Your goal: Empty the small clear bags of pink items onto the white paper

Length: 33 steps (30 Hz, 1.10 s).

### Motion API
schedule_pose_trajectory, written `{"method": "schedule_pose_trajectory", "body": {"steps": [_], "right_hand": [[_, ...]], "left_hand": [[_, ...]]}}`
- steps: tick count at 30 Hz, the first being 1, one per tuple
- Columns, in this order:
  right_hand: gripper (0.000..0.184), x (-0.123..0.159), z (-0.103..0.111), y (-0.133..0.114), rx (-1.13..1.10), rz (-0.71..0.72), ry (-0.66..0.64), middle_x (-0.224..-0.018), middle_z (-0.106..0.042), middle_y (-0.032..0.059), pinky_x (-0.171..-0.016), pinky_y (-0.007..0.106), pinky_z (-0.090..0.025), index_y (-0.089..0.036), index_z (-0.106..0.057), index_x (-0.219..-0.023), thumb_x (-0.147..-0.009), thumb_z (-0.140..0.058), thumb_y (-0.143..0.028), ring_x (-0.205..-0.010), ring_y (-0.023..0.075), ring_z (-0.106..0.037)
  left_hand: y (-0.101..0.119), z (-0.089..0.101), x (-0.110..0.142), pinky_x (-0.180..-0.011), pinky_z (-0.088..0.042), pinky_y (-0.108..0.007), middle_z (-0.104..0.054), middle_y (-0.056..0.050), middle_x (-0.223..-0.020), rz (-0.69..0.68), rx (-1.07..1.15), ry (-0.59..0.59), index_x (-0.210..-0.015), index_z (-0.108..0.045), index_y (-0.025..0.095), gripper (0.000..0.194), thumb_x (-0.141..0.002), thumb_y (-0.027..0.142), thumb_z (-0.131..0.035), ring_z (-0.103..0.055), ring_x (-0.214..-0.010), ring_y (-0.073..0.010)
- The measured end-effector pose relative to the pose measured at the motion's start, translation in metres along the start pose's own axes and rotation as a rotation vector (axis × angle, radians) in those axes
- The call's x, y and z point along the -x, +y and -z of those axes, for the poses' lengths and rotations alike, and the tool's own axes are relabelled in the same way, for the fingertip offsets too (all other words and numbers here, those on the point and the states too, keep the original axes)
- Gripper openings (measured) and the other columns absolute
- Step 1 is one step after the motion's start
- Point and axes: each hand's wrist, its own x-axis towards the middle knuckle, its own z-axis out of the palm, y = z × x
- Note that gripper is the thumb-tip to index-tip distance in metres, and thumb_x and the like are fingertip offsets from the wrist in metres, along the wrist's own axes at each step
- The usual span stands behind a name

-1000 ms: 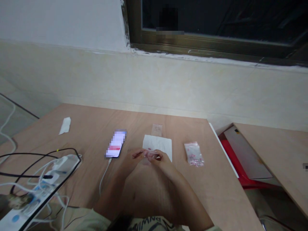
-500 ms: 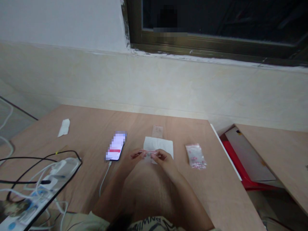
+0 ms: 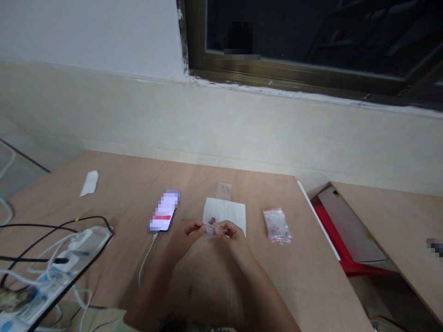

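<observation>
Between my two hands is a small clear zip bag (image 3: 209,227) with a pinkish-red edge. My left hand (image 3: 191,230) pinches its left end, and my right hand (image 3: 229,231) pinches the other end close by. Both hands are over the near edge of a white sheet of paper (image 3: 230,211). A few small dark-red pieces (image 3: 212,221) lie on the paper just beyond my fingers; their kind is too small to tell. Another clear zip bag (image 3: 224,190) lies flat past the paper's far edge. To the right rests a stack of clear zip bags (image 3: 277,226) with red marks.
Left of my hands lies a phone (image 3: 165,211) with its screen lit, on a white charging cable (image 3: 147,258). A power strip (image 3: 79,251) with tangled cords occupies the left front. A white paper scrap (image 3: 89,183) is farther back. The wooden table (image 3: 311,286) meets the wall behind.
My hands have come lower and closer together, with the bag now less stretched between them. The dark-red pieces on the paper have come into view. The camera view has shifted slightly.
</observation>
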Motion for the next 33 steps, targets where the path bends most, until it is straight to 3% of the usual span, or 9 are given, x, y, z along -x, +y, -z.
{"method": "schedule_pose_trajectory", "body": {"steps": [5, 13, 18, 21, 23, 25, 28, 31, 33], "right_hand": [[0.025, 0.001, -0.004, 0.003, 0.027, -0.001, 0.105, -0.057, -0.054, -0.0004, -0.056, 0.026, -0.038, -0.017, -0.057, -0.06, -0.066, -0.062, -0.041, -0.058, 0.0134, -0.048], [0.033, -0.01, 0.009, 0.007, -0.106, -0.119, 0.091, -0.058, -0.059, 0.0016, -0.055, 0.026, -0.04, -0.016, -0.057, -0.059, -0.058, -0.068, -0.048, -0.057, 0.0145, -0.052], [0.035, -0.014, 0.006, 0.012, -0.173, -0.099, 0.069, -0.065, -0.062, 0.0018, -0.061, 0.027, -0.042, -0.017, -0.057, -0.063, -0.062, -0.063, -0.052, -0.063, 0.0152, -0.055], [0.034, -0.008, 0.0, 0.019, -0.185, -0.085, -0.059, -0.066, -0.061, 0.0011, -0.062, 0.026, -0.042, -0.017, -0.057, -0.067, -0.065, -0.06, -0.051, -0.062, 0.0139, -0.055], [0.034, -0.003, 0.003, 0.024, -0.176, -0.108, -0.051, -0.058, -0.056, -0.0013, -0.055, 0.024, -0.04, -0.017, -0.053, -0.062, -0.065, -0.06, -0.051, -0.054, 0.0119, -0.05], [0.036, 0.001, 0.016, 0.028, -0.138, -0.121, 0.083, -0.052, -0.05, -0.0031, -0.049, 0.023, -0.037, -0.018, -0.05, -0.06, -0.065, -0.058, -0.053, -0.048, 0.0107, -0.046], [0.036, 0.003, 0.058, 0.031, 0.004, -0.078, 0.397, -0.051, -0.048, -0.0028, -0.046, 0.024, -0.035, -0.018, -0.052, -0.066, -0.068, -0.053, -0.054, -0.047, 0.0124, -0.045], [0.033, 0.0, 0.106, 0.032, 0.303, -0.019, 0.632, -0.056, -0.053, 0.0019, -0.051, 0.028, -0.036, -0.017, -0.054, -0.071, -0.073, -0.048, -0.049, -0.052, 0.0167, -0.049], [0.028, -0.003, 0.127, 0.032, 0.605, -0.067, 0.76, -0.062, -0.057, 0.0083, -0.059, 0.033, -0.036, -0.015, -0.056, -0.075, -0.075, -0.048, -0.043, -0.062, 0.0223, -0.053]], "left_hand": [[-0.005, -0.008, 0.0, -0.068, -0.046, -0.027, -0.068, 0.0, -0.075, -0.093, -0.018, -0.109, -0.073, -0.066, 0.024, 0.022, -0.074, 0.04, -0.051, -0.06, -0.077, -0.02], [-0.004, 0.0, -0.016, -0.073, -0.045, -0.028, -0.068, -0.003, -0.081, -0.123, -0.073, -0.146, -0.078, -0.068, 0.02, 0.025, -0.075, 0.038, -0.052, -0.06, -0.08, -0.0197], [-0.006, -0.001, -0.025, -0.067, -0.046, -0.028, -0.066, -0.002, -0.072, -0.097, 0.002, -0.093, -0.07, -0.065, 0.018, 0.027, -0.073, 0.042, -0.053, -0.059, -0.073, -0.0189], [-0.005, -0.004, -0.027, -0.065, -0.047, -0.029, -0.066, -0.003, -0.073, 0.001, 0.068, -0.06, -0.078, -0.065, 0.017, 0.032, -0.074, 0.044, -0.051, -0.06, -0.072, -0.0196], [-0.005, -0.005, -0.027, -0.069, -0.048, -0.03, -0.067, -0.005, -0.081, 0.01, 0.093, -0.004, -0.085, -0.065, 0.017, 0.034, -0.073, 0.046, -0.05, -0.061, -0.078, -0.0208], [-0.008, -0.004, -0.026, -0.073, -0.048, -0.032, -0.067, -0.006, -0.09, 0.009, 0.102, 0.045, -0.089, -0.063, 0.017, 0.036, -0.074, 0.047, -0.05, -0.061, -0.083, -0.0215], [-0.016, -0.001, -0.022, -0.077, -0.048, -0.033, -0.067, -0.006, -0.092, 0.048, 0.076, 0.067, -0.09, -0.061, 0.018, 0.037, -0.075, 0.049, -0.048, -0.061, -0.086, -0.0215], [-0.025, 0.004, -0.018, -0.077, -0.048, -0.033, -0.067, -0.005, -0.089, 0.077, 0.015, 0.051, -0.09, -0.061, 0.019, 0.037, -0.074, 0.049, -0.047, -0.061, -0.087, -0.0218], [-0.031, 0.006, -0.016, -0.075, -0.049, -0.033, -0.067, -0.005, -0.087, 0.045, -0.028, 0.053, -0.09, -0.061, 0.02, 0.035, -0.075, 0.048, -0.046, -0.061, -0.085, -0.0222]]}}
